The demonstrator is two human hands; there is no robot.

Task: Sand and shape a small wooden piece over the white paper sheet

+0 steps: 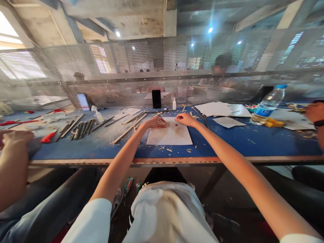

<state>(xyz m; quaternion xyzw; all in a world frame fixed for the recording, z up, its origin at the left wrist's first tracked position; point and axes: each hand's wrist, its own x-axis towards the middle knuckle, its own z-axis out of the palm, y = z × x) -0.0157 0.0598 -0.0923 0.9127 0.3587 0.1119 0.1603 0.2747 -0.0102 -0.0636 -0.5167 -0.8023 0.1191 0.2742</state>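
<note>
Both hands are over a white sheet of paper (169,136) on the blue table. My left hand (157,122) rests at the sheet's upper left, its fingers spread and pointing right, with nothing visible in them. At the upper right edge, my right hand (186,119) has its fingers pinched together; whatever they hold is too small to make out. A small dark bit (176,125) lies on the paper just below the right fingertips. Pale wood shavings (169,150) are scattered along the sheet's front edge.
Sticks and rods (81,130) lie to the left, near a red tool (48,137). A black phone (156,99) and small white bottle (174,104) stand behind the sheet. At right are papers (222,109) and a water bottle (268,105). Other people's hands show at both sides.
</note>
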